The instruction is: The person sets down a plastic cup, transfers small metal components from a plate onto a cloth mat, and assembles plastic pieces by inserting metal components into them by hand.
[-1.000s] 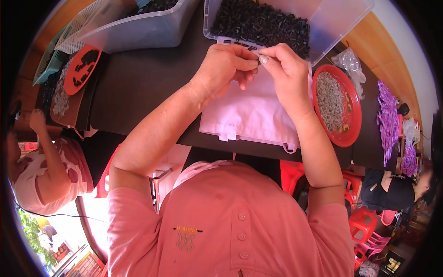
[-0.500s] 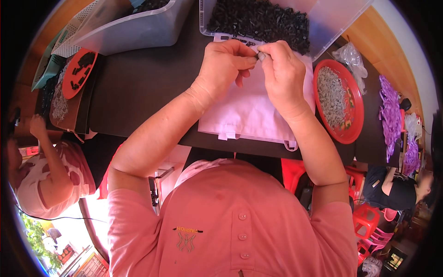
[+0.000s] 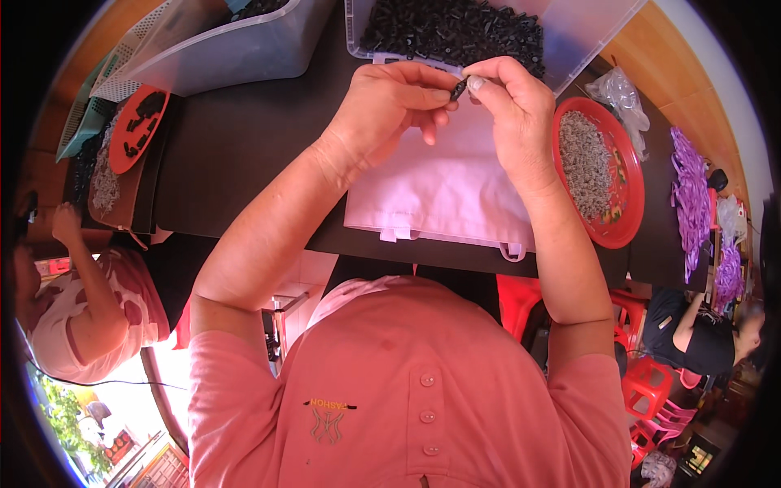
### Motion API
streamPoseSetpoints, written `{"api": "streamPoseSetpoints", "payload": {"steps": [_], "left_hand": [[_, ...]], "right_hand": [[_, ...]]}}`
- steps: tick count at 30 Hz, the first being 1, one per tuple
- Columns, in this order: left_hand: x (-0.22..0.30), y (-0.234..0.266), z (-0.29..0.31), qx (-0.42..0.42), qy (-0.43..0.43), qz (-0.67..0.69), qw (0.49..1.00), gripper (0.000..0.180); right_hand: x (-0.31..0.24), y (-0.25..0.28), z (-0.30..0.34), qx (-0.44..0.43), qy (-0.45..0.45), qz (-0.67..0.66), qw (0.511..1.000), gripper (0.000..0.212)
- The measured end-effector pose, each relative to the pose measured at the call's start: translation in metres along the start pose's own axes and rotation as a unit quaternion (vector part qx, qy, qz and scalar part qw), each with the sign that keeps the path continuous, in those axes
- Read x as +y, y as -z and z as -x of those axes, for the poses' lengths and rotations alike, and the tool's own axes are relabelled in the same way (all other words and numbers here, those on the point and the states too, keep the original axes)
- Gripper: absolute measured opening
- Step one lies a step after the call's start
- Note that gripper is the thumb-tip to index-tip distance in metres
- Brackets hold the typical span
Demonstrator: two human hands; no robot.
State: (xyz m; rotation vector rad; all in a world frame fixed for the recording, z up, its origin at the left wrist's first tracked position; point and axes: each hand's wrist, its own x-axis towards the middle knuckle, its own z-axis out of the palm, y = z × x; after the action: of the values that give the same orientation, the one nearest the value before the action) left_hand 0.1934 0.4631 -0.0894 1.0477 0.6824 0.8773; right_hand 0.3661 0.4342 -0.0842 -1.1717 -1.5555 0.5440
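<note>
Head view shows both hands lifted slightly nearer the clear bin (image 3: pixel 569 41) than a moment ago; the left hand (image 3: pixel 390 102) and right hand (image 3: pixel 508 102) pinch one small black part (image 3: pixel 460 86) between fingertips above the white cloth (image 3: pixel 431 195), apparently mid-assembly.

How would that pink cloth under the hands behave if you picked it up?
The pink cloth would probably go limp: it lies flat and drapes over the table edge. It looks thin, so likely light. Its small tabs at the hem suggest it could snag. Both hands, left and right, work above it.
</note>
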Motion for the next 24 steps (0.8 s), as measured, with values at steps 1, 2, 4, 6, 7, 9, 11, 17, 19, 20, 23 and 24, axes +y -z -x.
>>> {"api": "streamPoseSetpoints", "payload": {"steps": [1,2,4,6,7,9,11,17,19,20,23,24], "left_hand": [[-0.001,0.000,-0.001,0.001,0.003,0.024,1.000,0.017],[0.000,0.000,-0.001,0.002,0.003,0.048,0.999,0.017],[0.000,-0.001,0.000,0.002,-0.004,0.036,0.999,0.016],[0.000,-0.001,0.001,0.002,-0.010,0.025,1.000,0.015],[-0.001,-0.001,0.001,0.005,-0.014,0.016,1.000,0.015],[-0.001,-0.001,0.000,0.007,-0.018,0.006,1.000,0.014],[-0.002,-0.002,0.000,0.018,-0.028,-0.009,0.999,0.012],[-0.007,-0.005,0.000,0.036,-0.057,-0.074,0.995,0.013],[-0.008,-0.008,0.001,0.047,-0.065,-0.083,0.993,0.012],[-0.009,-0.009,0.002,0.057,-0.074,-0.092,0.991,0.012],[-0.012,-0.014,0.006,0.091,-0.110,-0.117,0.983,0.010],[-0.012,-0.016,0.007,0.090,-0.111,-0.118,0.983,0.010]], "right_hand": [[0.002,0.000,0.000,0.006,0.017,0.012,1.000,0.006],[0.001,0.000,0.000,0.013,0.037,0.023,0.999,0.006],[0.001,0.001,0.000,0.008,0.046,0.028,0.999,0.007],[0.000,0.000,0.000,0.004,0.054,0.031,0.998,0.007],[-0.002,-0.001,0.001,-0.008,0.037,0.013,0.999,0.006],[-0.003,-0.001,0.000,-0.019,0.020,-0.006,1.000,0.006],[-0.002,-0.001,-0.001,-0.030,0.009,-0.009,0.999,0.006],[0.001,-0.006,0.002,0.013,0.133,0.119,0.984,0.005],[0.002,-0.010,0.004,0.030,0.140,0.135,0.980,0.006],[0.003,-0.012,0.005,0.048,0.147,0.152,0.976,0.006],[0.005,-0.018,0.008,0.082,0.181,0.166,0.966,0.006],[0.006,-0.020,0.008,0.083,0.182,0.167,0.966,0.006]]}}
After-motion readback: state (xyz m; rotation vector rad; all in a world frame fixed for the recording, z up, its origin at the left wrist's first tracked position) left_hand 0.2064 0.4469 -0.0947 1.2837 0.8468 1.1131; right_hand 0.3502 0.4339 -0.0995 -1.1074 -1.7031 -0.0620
